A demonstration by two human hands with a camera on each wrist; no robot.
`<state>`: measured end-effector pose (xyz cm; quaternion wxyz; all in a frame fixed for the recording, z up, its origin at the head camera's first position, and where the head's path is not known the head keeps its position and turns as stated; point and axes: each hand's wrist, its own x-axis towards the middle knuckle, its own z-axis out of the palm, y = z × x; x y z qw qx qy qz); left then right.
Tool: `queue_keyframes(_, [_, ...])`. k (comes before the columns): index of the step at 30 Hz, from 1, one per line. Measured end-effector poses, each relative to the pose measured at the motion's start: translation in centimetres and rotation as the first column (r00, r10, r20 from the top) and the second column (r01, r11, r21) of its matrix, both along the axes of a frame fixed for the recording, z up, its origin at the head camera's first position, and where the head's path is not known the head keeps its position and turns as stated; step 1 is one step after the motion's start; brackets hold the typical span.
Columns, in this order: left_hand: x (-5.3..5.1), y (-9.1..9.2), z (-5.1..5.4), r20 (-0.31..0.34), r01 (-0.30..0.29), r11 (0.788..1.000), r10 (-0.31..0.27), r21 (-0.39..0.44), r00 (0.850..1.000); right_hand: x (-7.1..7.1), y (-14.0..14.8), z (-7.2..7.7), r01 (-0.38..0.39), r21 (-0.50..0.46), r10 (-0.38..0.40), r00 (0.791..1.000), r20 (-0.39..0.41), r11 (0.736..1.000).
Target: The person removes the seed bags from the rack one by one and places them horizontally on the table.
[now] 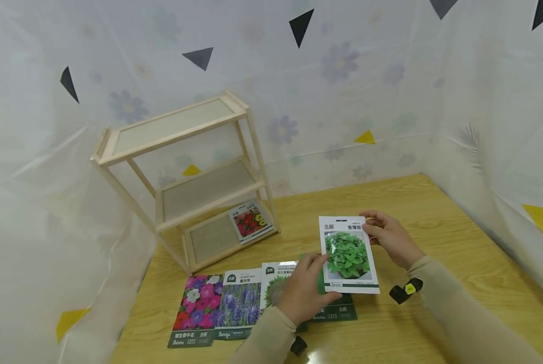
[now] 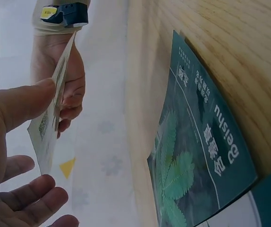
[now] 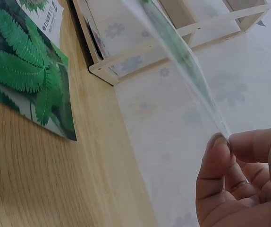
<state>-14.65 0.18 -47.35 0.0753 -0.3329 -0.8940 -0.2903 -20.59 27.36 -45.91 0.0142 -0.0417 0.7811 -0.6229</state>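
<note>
A white seed packet (image 1: 348, 258) with a leafy green plant picture is raised above the table, tilted. My right hand (image 1: 392, 240) pinches its upper right edge between thumb and fingers, plain in the right wrist view. Beside the packet's left edge is my left hand (image 1: 305, 290), its fingers spread and loosely bent. Seen from the left wrist, the left thumb overlaps the held packet (image 2: 48, 125); whether it presses is unclear. Under the hands lies a dark green packet with feathery leaves (image 3: 31, 71), partly covered in the head view.
Left of it lie a spiky green plant packet (image 1: 273, 288), a lavender packet (image 1: 238, 303) and a pink-flower packet (image 1: 197, 311), in an overlapping row. Behind stands a three-tier wooden shelf (image 1: 208, 194); its bottom tier bears a red-flower packet (image 1: 251, 222).
</note>
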Motion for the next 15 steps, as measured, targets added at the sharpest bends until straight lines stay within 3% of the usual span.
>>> queue_keyframes(7, [0.5, 1.1, -0.2, -0.055, 0.0, 0.996, -0.005, -0.091, 0.998, 0.5, 0.8, 0.0, 0.004, 0.058, -0.004, 1.0, 0.0, 0.998])
queue_keyframes(15, [1.0, 2.5, -0.7, -0.224, -0.043, 0.983, 0.002, -0.179, 0.975, 0.6, 2.0, -0.1, -0.021, 0.161, 0.025, 0.999, -0.024, 0.987])
